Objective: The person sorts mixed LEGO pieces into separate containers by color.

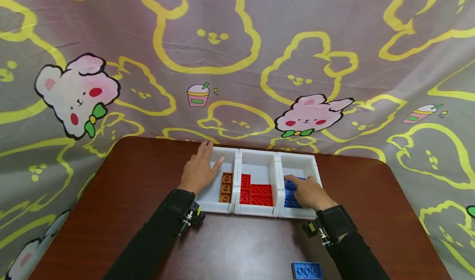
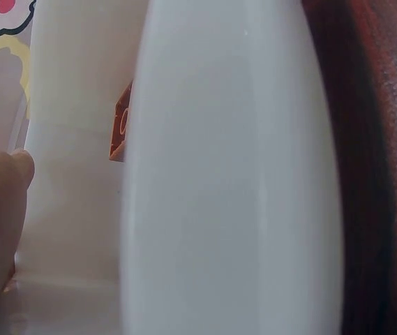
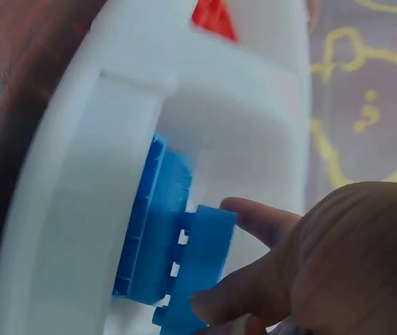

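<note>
Blue plastic studded brick (image 3: 201, 269) pinched in right hand (image 1: 309, 193), best lowered flat onto blue stack (image 3: 153, 223); left hand (image 1: 198, 170) rests open on white bin (image 1: 219, 203).

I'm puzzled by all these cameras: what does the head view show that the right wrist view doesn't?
Only the head view shows the left hand resting on the orange-brick bin, a loose blue brick on the table, and the patterned cloth.

Only the right wrist view shows the fingers pinching a blue brick.

Both show the right hand, the blue-brick bin and red bricks.
</note>
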Demonstrator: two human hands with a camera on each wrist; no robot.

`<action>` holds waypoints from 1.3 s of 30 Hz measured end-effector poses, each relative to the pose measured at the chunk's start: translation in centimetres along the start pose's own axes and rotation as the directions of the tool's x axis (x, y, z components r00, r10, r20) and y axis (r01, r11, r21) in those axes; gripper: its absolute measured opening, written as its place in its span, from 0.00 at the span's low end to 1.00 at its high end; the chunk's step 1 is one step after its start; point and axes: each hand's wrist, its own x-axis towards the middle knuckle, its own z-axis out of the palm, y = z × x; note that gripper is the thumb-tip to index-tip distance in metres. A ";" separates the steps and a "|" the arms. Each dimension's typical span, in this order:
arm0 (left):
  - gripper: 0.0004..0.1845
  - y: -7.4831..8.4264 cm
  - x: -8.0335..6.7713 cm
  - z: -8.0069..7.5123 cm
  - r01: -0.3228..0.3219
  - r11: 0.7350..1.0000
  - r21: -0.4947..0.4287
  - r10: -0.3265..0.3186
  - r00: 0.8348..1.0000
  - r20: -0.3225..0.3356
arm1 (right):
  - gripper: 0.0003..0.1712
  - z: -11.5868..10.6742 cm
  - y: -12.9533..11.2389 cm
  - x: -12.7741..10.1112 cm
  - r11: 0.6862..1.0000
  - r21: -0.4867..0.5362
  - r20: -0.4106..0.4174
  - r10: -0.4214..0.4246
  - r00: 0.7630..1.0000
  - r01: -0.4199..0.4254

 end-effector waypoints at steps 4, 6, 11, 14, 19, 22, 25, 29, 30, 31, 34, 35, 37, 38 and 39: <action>0.41 0.0 0.0 0.0 -0.004 1.000 0.005 0.004 1.000 -0.004 | 0.34 0.3 0.1 1.4 0.999 -0.025 0.051 0.039 0.998 -0.038; 0.41 0.0 0.0 0.0 -0.004 1.000 0.008 0.004 1.000 -0.004 | 0.35 0.5 0.1 1.8 0.998 -0.024 0.071 0.058 0.996 -0.057; 0.40 0.1 0.0 0.0 0.000 1.000 0.004 0.000 1.000 0.002 | 0.35 0.2 0.2 1.6 0.998 -0.014 0.109 0.059 0.992 -0.058; 0.40 0.2 0.0 0.1 0.000 1.000 0.006 0.000 1.000 0.005 | 0.33 -0.2 0.2 0.9 0.998 0.017 0.109 0.051 0.993 -0.053; 0.41 0.2 -0.1 0.1 -0.011 1.000 0.002 0.011 1.000 0.004 | 0.31 -0.1 -0.2 -1.0 0.999 0.044 0.016 0.020 1.000 -0.020; 0.40 0.2 0.0 0.0 -0.008 1.000 -0.002 0.008 1.000 -0.005 | 0.30 0.3 -0.5 -2.0 0.999 0.025 -0.015 -0.023 1.000 0.024; 0.40 0.1 0.0 0.0 -0.007 1.000 -0.001 0.007 1.000 -0.007 | 0.27 0.8 -0.6 -2.6 0.999 0.025 -0.026 -0.045 0.999 0.046; 0.40 -0.1 0.0 0.2 -0.002 1.000 0.003 0.002 1.000 -0.001 | 0.27 1.1 -0.3 -2.6 0.996 0.043 -0.032 -0.079 0.996 0.081; 0.40 -0.1 -0.1 0.2 -0.001 1.000 0.003 0.001 1.000 -0.001 | 0.26 1.2 -0.2 -2.5 0.995 0.046 -0.030 -0.086 0.996 0.088; 0.40 -0.1 -0.1 0.2 0.001 1.000 0.003 -0.001 1.000 0.000 | 0.26 1.2 -0.1 -2.4 0.994 0.050 -0.026 -0.092 0.995 0.093; 0.40 0.0 -0.1 0.1 0.005 1.000 0.001 -0.005 1.000 0.005 | 0.24 1.2 0.3 -2.0 0.994 0.047 -0.016 -0.096 0.995 0.097; 0.40 0.1 0.0 0.1 0.004 1.000 -0.001 -0.004 1.000 0.006 | 0.24 1.2 0.4 -1.8 0.994 0.045 -0.014 -0.098 0.995 0.098; 0.40 0.2 0.0 0.0 0.005 1.000 -0.001 -0.005 1.000 0.007 | 0.21 1.2 0.6 -1.6 0.993 0.051 -0.012 -0.106 0.994 0.107; 0.40 0.2 0.0 0.0 0.005 1.000 -0.001 -0.005 1.000 0.005 | 0.21 1.1 0.7 -1.5 0.992 0.055 -0.012 -0.116 0.993 0.116; 0.40 0.2 0.0 0.0 0.005 1.000 -0.001 -0.005 1.000 0.002 | 0.20 1.2 0.8 -1.4 0.990 0.059 -0.013 -0.128 0.992 0.128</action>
